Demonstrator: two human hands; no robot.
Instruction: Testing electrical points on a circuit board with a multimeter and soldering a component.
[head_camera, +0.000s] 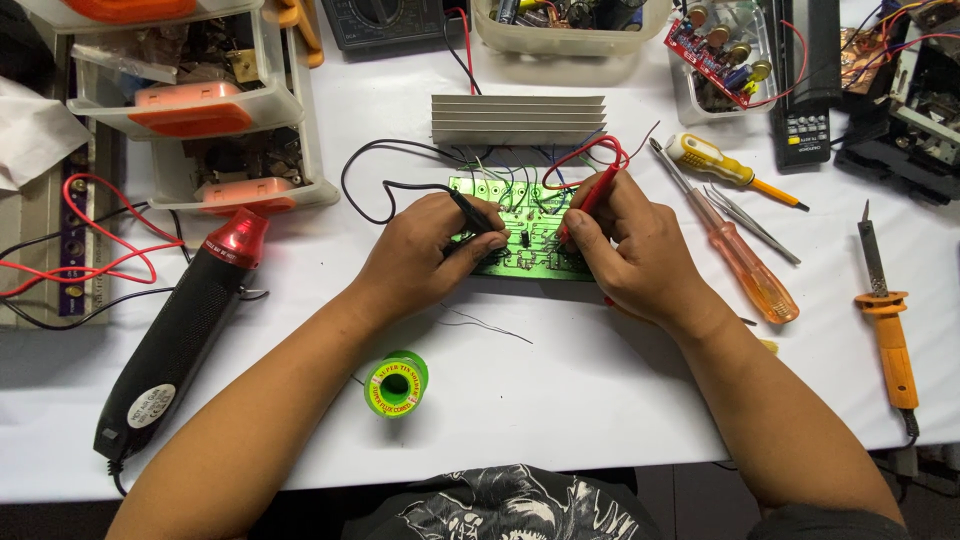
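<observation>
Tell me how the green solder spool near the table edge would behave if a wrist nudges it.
The solder spool lies flat on one flange, so it would probably slide on the white table rather than roll. It looks compact and likely heavy for its size. Tipped onto its round rim, it could roll toward the near edge.

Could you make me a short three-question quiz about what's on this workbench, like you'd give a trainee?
1. True or false: the left hand holds a black probe on the green circuit board.
2. What colour is the probe in the right hand? A) red B) blue C) white
3. Which tool lies at the far right of the white table?

Key:
1. True.
2. A: the red probe.
3. The orange-handled soldering iron.
</observation>
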